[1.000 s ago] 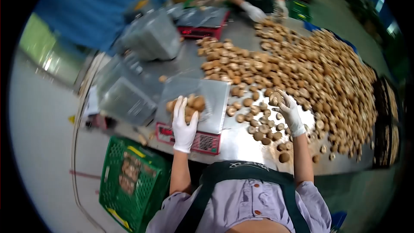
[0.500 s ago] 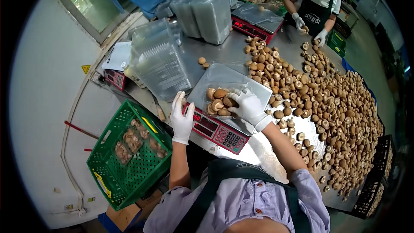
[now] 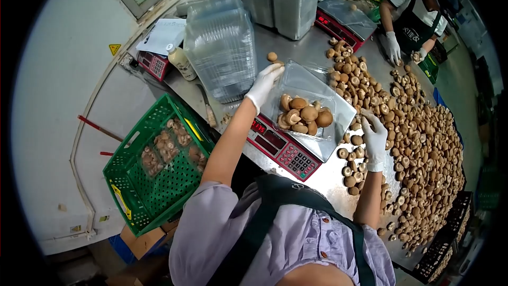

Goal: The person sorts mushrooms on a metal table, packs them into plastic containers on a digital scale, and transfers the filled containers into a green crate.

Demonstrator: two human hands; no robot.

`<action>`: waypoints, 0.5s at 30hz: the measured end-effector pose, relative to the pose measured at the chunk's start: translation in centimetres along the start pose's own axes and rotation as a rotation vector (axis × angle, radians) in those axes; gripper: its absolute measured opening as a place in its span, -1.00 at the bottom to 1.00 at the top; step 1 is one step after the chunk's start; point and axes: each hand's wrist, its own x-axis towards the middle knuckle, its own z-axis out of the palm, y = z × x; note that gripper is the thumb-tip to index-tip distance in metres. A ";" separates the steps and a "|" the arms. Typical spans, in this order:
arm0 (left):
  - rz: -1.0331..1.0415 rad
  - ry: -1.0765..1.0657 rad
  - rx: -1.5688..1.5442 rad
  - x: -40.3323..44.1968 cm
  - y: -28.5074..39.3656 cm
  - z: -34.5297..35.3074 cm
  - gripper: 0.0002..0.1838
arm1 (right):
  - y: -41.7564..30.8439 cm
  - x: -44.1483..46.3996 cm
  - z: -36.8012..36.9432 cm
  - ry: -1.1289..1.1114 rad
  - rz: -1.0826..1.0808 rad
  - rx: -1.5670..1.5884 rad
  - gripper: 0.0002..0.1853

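A clear plastic clamshell box (image 3: 329,94) sits with its lid raised on the metal plate of a red scale (image 3: 283,151). Brown mushrooms (image 3: 299,115) fill part of it. My left hand (image 3: 264,86), in a white glove, reaches past the box's left side with fingers stretched out. Its fingertips are by two loose mushrooms (image 3: 272,56); contact is unclear. My right hand (image 3: 375,140), also gloved, is open at the near edge of the mushroom pile (image 3: 418,153), right of the scale. Its fingers are slightly curled and apart, with nothing visible in them.
Stacked clear boxes (image 3: 219,47) stand behind the scale, beside a bottle (image 3: 181,62) and a knife (image 3: 207,107). At left, a green crate (image 3: 153,201) contains several packed boxes. Across the table, a gloved co-worker (image 3: 415,18) handles mushrooms near another red scale (image 3: 338,30).
My right hand has left the box and moved right to the pile. My left hand has moved from the scale's left edge up toward the loose mushrooms. The view has shifted.
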 end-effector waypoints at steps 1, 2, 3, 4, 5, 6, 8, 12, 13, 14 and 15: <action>-0.067 -0.037 -0.123 0.8 0.1 0.2 -0.33 | 0.1 -0.3 0.0 -0.007 0.024 0.019 -0.73; -0.132 -0.078 -0.246 1.7 0.1 0.2 -0.30 | 0.1 -0.5 0.0 -0.012 0.046 0.038 -0.73; -0.150 -0.103 -0.316 2.7 0.0 0.2 -0.26 | 0.4 -0.8 0.1 -0.012 0.053 0.034 -0.74; -0.146 -0.109 -0.316 3.2 -0.4 0.1 -0.26 | 0.9 -1.0 0.2 -0.019 0.032 0.048 -0.75; -0.120 -0.115 -0.395 3.6 -0.9 -0.1 -0.25 | 1.6 -1.2 0.5 -0.024 0.018 0.071 -0.75; -0.096 -0.123 -0.475 3.6 -0.9 -0.1 -0.24 | 2.0 -1.4 0.7 -0.028 0.004 0.094 -0.75; -0.047 -0.132 -0.475 2.0 0.0 -0.2 -0.30 | 0.8 -2.4 1.2 -0.033 0.018 0.067 -0.74; 0.147 -0.190 0.092 -5.7 2.6 -0.8 -0.43 | 1.4 -3.5 2.2 -0.047 0.079 0.303 -0.66; 0.313 -0.167 0.279 -7.2 1.3 -0.8 -0.43 | 1.9 -3.9 2.5 -0.072 0.099 0.324 -0.65; 0.479 -0.139 0.467 -8.4 -0.1 -0.8 -0.41 | 2.7 -4.2 3.0 -0.098 0.119 0.345 -0.64; 0.314 -0.158 0.416 -9.7 -1.0 -0.9 -0.41 | 3.4 -4.5 3.4 -0.138 0.158 0.299 -0.60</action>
